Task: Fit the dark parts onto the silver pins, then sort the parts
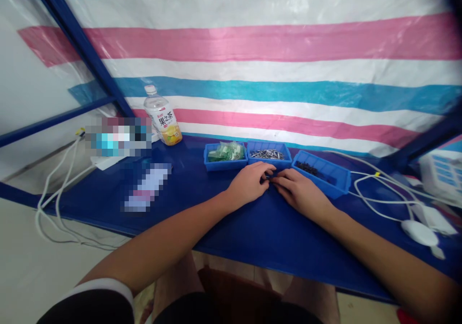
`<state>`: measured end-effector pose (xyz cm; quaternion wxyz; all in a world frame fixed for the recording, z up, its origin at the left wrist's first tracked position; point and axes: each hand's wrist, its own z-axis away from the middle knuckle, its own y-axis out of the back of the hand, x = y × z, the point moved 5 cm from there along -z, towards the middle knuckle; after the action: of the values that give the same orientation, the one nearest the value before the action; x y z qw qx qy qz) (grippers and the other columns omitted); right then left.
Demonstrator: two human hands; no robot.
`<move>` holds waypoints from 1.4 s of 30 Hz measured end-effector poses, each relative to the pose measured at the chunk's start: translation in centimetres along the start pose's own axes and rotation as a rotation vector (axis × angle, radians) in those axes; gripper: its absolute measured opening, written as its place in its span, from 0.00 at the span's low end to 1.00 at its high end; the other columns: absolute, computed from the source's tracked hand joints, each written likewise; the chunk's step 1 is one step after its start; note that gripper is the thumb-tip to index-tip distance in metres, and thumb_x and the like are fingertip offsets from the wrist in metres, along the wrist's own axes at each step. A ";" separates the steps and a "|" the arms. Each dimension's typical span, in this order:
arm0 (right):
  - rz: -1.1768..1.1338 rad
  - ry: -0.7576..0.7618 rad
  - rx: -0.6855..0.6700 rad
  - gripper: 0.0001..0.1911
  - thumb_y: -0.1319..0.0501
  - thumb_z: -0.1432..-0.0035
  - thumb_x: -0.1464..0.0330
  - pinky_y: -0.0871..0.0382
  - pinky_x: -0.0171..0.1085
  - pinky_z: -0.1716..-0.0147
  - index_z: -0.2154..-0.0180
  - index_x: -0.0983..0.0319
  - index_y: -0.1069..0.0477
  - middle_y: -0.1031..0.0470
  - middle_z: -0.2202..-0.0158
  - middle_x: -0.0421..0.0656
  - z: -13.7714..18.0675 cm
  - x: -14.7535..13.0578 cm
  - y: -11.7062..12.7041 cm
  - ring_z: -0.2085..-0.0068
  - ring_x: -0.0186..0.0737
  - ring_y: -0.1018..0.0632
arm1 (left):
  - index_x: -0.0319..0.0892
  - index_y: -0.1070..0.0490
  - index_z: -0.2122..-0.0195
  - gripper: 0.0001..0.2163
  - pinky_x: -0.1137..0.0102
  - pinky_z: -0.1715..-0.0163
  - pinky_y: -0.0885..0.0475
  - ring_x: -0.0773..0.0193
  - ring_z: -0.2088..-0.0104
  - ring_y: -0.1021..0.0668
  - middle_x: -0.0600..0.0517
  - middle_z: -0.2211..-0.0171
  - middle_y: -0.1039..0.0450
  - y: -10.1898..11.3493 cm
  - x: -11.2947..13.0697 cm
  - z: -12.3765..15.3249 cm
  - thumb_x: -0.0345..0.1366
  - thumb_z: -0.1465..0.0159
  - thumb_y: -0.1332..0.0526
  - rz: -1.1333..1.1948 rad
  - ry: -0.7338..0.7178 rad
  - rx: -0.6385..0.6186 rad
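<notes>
My left hand [250, 183] and my right hand [299, 190] rest on the blue table [234, 227], fingertips meeting in a pinch just in front of three blue trays. What the fingers hold is too small to make out. The left tray [224, 156] holds small green-and-clear packets. The middle tray [269, 154] holds several thin metal pins. The right tray [322, 172], set at an angle, holds small dark parts.
A drink bottle [162, 117] with yellow liquid stands at the back left beside a white power strip [108, 161]. White cables [378, 191] and a white mouse [419, 232] lie at the right. A striped tarp [274, 49] backs the table.
</notes>
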<state>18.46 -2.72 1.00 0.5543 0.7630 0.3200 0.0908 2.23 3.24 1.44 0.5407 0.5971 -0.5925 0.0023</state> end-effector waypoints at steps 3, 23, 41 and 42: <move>0.024 0.000 0.004 0.16 0.44 0.26 0.70 0.21 0.54 0.49 0.46 0.57 0.20 0.19 0.48 0.52 -0.2 0.3 -0.1 0.49 0.54 0.20 | 0.40 0.24 0.43 0.21 0.62 0.50 0.20 0.59 0.57 0.17 0.46 0.49 0.19 -0.1 -0.1 0.0 0.24 0.38 0.36 -0.014 -0.003 0.005; -0.064 -0.068 0.127 0.09 0.42 0.28 0.71 0.21 0.50 0.53 0.52 0.57 0.25 0.20 0.55 0.50 -0.6 -0.4 1.7 0.55 0.50 0.19 | 0.41 0.18 0.51 0.11 0.63 0.52 0.20 0.58 0.59 0.16 0.47 0.56 0.14 0.5 0.0 -0.3 0.28 0.35 0.33 -0.029 0.036 0.019; -0.201 -0.043 0.267 0.13 0.40 0.27 0.68 0.20 0.50 0.48 0.47 0.54 0.19 0.16 0.49 0.49 -0.1 -1.7 2.8 0.50 0.50 0.15 | 0.41 0.17 0.50 0.11 0.65 0.51 0.17 0.60 0.55 0.13 0.46 0.52 0.14 1.8 1.6 -0.2 0.31 0.28 0.38 0.175 -0.080 0.168; -0.201 -0.043 0.264 0.13 0.40 0.27 0.68 0.20 0.50 0.47 0.47 0.54 0.19 0.16 0.49 0.48 -0.1 -1.7 2.7 0.49 0.50 0.15 | 0.41 0.17 0.50 0.11 0.65 0.52 0.17 0.60 0.56 0.13 0.46 0.53 0.15 1.8 1.5 -0.2 0.31 0.29 0.38 0.191 -0.060 0.173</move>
<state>18.14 -4.16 3.81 0.4624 0.7950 0.3919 -0.0242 1.56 2.84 3.61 0.4666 0.5822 -0.6601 0.0869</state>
